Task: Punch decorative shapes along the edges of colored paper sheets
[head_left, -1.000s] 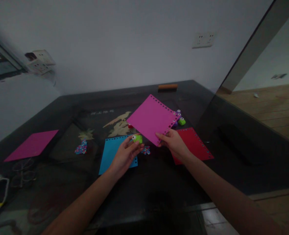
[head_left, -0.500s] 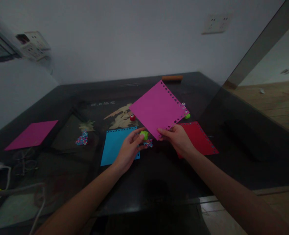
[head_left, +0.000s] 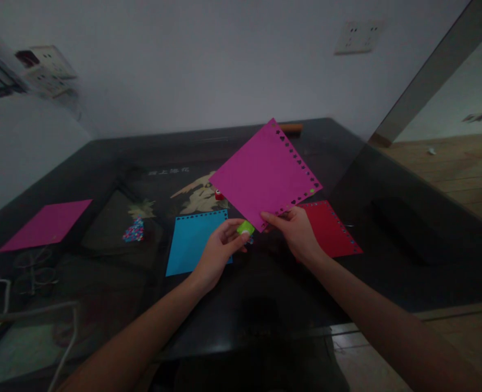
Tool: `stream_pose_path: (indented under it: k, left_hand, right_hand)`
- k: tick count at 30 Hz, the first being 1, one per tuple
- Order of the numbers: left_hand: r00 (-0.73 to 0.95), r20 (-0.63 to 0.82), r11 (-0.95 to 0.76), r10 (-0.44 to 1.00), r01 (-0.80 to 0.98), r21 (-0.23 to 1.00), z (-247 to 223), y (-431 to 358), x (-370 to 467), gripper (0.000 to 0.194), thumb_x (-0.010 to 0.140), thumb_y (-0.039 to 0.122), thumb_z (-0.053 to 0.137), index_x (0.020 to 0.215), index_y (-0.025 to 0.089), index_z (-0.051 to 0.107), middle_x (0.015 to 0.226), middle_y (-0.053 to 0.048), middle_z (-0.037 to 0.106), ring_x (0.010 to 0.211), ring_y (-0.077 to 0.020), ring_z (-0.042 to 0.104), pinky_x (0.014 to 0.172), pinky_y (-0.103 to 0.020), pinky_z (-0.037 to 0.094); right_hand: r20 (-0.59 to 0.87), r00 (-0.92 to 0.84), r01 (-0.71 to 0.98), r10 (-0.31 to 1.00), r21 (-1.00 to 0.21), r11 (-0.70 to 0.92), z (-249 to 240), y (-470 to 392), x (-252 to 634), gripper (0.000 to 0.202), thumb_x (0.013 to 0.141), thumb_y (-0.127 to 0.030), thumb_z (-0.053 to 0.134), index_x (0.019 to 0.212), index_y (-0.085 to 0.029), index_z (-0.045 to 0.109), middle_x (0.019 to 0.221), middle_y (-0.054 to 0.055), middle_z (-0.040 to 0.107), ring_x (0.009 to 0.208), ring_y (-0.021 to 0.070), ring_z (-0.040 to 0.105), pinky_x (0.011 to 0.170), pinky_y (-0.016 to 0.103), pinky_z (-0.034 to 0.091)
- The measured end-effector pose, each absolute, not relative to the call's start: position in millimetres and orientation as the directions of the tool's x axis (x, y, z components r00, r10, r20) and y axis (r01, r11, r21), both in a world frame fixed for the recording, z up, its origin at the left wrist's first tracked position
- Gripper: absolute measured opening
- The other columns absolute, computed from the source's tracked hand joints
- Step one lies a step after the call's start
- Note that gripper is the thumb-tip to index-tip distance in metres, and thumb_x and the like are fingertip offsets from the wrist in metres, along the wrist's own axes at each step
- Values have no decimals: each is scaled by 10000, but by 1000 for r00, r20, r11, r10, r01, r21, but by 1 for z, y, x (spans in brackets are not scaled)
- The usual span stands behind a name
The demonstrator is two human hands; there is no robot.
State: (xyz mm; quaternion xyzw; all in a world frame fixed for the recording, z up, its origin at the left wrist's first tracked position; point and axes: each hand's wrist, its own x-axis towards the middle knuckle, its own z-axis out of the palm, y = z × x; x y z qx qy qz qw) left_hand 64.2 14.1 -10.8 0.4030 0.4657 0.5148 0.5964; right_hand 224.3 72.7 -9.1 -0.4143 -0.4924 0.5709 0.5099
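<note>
My right hand (head_left: 296, 231) pinches a pink paper sheet (head_left: 261, 171) near its lower corner. Small shaped holes run along two of its edges, and it is raised above the table. My left hand (head_left: 220, 247) is closed on a small green craft punch (head_left: 246, 228), right beside the sheet's lower corner; whether the two touch I cannot tell. Beneath my left hand lies a blue sheet (head_left: 196, 239) with holes along its top edge. A red sheet (head_left: 331, 228), also punched, is partly covered by my right hand. Behind the pink sheet a red punch (head_left: 218, 195) shows in part.
On the left lie another pink sheet (head_left: 47, 223), a heap of coloured paper bits (head_left: 135, 231) and a pair of glasses (head_left: 37, 272). A white cable (head_left: 75, 326) crosses the near left. To the right is a dark case (head_left: 404, 228); a brown roll (head_left: 292, 129) rests by the wall.
The pink sheet has tilted and risen slightly, covering more of the things behind it. My left hand has brought the green punch a little right, closer to the sheet's lower corner.
</note>
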Motion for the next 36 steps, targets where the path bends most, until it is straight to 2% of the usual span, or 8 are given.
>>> stream_pose_path:
  k: [11, 19, 29, 36]
  left_hand:
    - [39, -116, 121, 993, -210, 970, -15, 15, 63, 273, 696, 311, 723, 928, 221, 611, 843, -15, 664, 708, -143, 588, 570, -233, 440]
    - [40, -108, 114, 993, -202, 973, -11, 15, 65, 301, 624, 239, 757, 876, 198, 598, 800, -6, 656, 661, -132, 583, 536, -222, 432]
    - [17, -95, 96, 995, -146, 985, -13, 16, 65, 272, 620, 247, 755, 837, 199, 599, 762, -5, 656, 624, -133, 585, 524, -229, 433]
    - [12, -98, 99, 995, -103, 990, -8, 14, 67, 275, 651, 274, 731, 878, 190, 602, 852, -26, 680, 751, -166, 623, 568, -234, 456]
  right_hand:
    - [49, -167, -126, 985, -992, 28, -11, 73, 224, 239, 624, -390, 757, 639, -172, 660, 614, 19, 667, 537, 137, 586, 548, 281, 505]
    - [48, -155, -120, 987, -992, 30, -8, 70, 223, 238, 600, -382, 778, 625, -181, 652, 594, 1, 653, 509, 131, 581, 530, 274, 502]
    - [44, -158, -119, 986, -993, 25, -12, 66, 220, 178, 612, -322, 772, 702, -198, 683, 702, 16, 707, 622, 167, 638, 609, 316, 525]
    - [36, -186, -131, 982, -991, 12, -16, 67, 219, 220, 588, -328, 789, 677, -170, 664, 648, 4, 682, 565, 135, 599, 557, 267, 486]
